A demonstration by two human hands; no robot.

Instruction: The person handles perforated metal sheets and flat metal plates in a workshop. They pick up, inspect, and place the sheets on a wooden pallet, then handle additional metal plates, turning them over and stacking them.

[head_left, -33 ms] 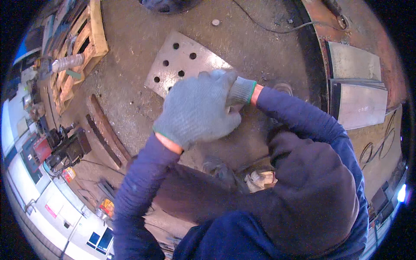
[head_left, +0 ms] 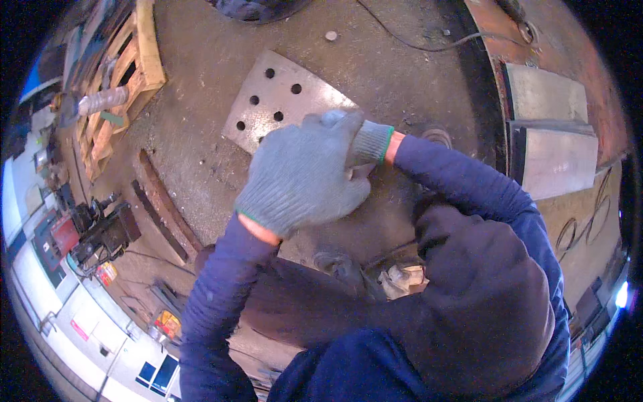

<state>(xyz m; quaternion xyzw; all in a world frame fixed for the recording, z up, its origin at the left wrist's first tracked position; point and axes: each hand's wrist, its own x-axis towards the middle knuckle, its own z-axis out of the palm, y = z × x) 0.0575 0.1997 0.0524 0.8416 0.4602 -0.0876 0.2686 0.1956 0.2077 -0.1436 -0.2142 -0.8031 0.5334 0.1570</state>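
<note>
"Six dark holes show in that metal plate [head_left: 298, 104]. Where's it lying?"

"On the floor [head_left: 388, 63], ahead of the person, its near side partly hidden by the gloves."

"And the hands?"

"Together. The left hand [head_left: 305, 174], in a grey knitted glove, covers much of the right hand [head_left: 370, 142]. From here I can't tell whether anything is clamped between them, or whether either touches the plate."

"How far along would you say it is?"

"The holes are there, right through by my judgement; any more under the gloves I can't see. What's left, I couldn't say."

"What's farther out?"

"A curved rusty strip [head_left: 164, 197] and a wooden pallet [head_left: 144, 80] to the left, flat grey plates [head_left: 559, 157] over on the right."

"Any writing?"

"There's a red label [head_left: 80, 331] at lower left and a red-and-yellow packet [head_left: 106, 273] near it, but the print's too small to read. I see none on the plate's uncovered part."
</note>
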